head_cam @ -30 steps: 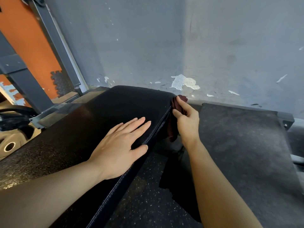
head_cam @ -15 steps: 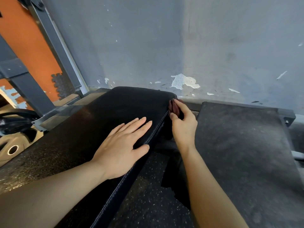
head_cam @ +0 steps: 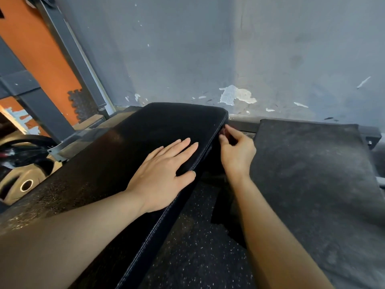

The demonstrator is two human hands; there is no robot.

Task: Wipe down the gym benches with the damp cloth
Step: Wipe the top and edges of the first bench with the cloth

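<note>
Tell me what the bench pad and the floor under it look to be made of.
Bench pad: black vinyl or leatherette, by its grained sheen and stitched edge seam. Floor: probably rubber gym flooring, matte black with pale flecks.

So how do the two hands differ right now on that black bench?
The left hand lies flat on top of the bench pad, fingers straight; the right hand is curled, pinching the dark red cloth. The left hand holds nothing; the right presses the cloth against the pad's side edge near its far corner. The left sits nearer the camera, the right further along. Both are bare and touch the same bench.
</note>
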